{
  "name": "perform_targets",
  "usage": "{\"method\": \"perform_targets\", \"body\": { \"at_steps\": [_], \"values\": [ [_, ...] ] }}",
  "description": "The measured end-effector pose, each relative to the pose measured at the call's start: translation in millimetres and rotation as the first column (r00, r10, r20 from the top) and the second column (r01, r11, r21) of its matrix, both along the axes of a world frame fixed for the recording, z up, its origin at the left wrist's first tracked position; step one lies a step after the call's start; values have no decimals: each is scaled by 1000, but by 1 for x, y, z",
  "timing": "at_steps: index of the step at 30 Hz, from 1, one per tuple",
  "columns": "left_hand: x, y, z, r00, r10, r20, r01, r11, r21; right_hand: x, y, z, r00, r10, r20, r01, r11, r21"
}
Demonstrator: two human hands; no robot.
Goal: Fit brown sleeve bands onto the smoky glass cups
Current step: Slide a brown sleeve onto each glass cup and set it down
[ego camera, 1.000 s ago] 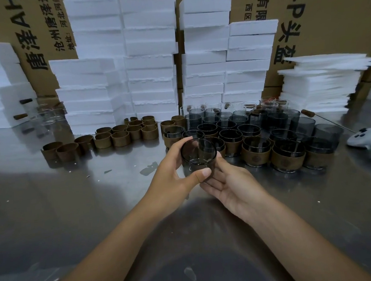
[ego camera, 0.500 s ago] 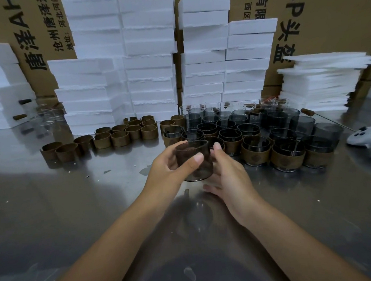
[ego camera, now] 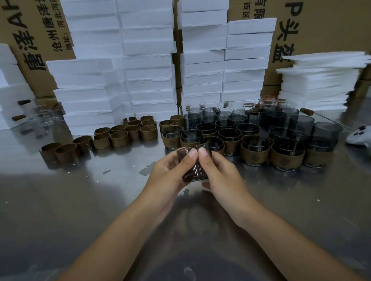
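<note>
A smoky glass cup (ego camera: 194, 172) is held upright just above the steel table (ego camera: 76, 210) in front of me. My left hand (ego camera: 169, 173) grips its left side and my right hand (ego camera: 220, 173) grips its right side, both thumbs meeting near the rim. Whether a band is on this cup I cannot tell. Loose brown sleeve bands (ego camera: 120, 137) lie in rows at the middle left. Cups with brown bands fitted (ego camera: 256, 151) stand to the right, and bare smoky cups (ego camera: 297, 121) stand behind them.
Tall stacks of white foam blocks (ego camera: 148, 56) and cardboard boxes (ego camera: 324, 15) wall off the back. Thin foam sheets (ego camera: 323, 79) are piled at the right. A white controller (ego camera: 367, 139) lies at the right edge. Clear glasses (ego camera: 43, 119) sit at the far left.
The cup was tilted with its mouth toward me; it now stands upright and lower. My right hand came from under it to its right side, thumbs now together at the rim.
</note>
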State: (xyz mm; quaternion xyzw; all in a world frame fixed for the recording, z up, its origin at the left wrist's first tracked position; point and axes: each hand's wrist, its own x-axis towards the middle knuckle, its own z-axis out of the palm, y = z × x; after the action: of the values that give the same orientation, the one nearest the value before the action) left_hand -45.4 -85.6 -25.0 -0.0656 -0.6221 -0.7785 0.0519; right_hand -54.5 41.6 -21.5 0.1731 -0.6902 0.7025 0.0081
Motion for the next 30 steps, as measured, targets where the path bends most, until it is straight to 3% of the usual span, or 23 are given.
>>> {"method": "perform_targets", "body": {
  "at_steps": [7,16,23,30],
  "values": [
    [-1,0,2,999,23,22,-24,998,59,1,3,2,995,-39,95,52,989,-135],
    [2,1,8,996,-89,-18,91,982,164,0,5,6,982,-8,188,70,944,-324],
    [3,1,11,988,-153,-23,153,947,284,-2,9,6,980,14,196,45,954,-296],
    [2,-2,8,978,-198,63,189,974,129,1,3,4,987,99,124,-80,985,-151]
  ]
}}
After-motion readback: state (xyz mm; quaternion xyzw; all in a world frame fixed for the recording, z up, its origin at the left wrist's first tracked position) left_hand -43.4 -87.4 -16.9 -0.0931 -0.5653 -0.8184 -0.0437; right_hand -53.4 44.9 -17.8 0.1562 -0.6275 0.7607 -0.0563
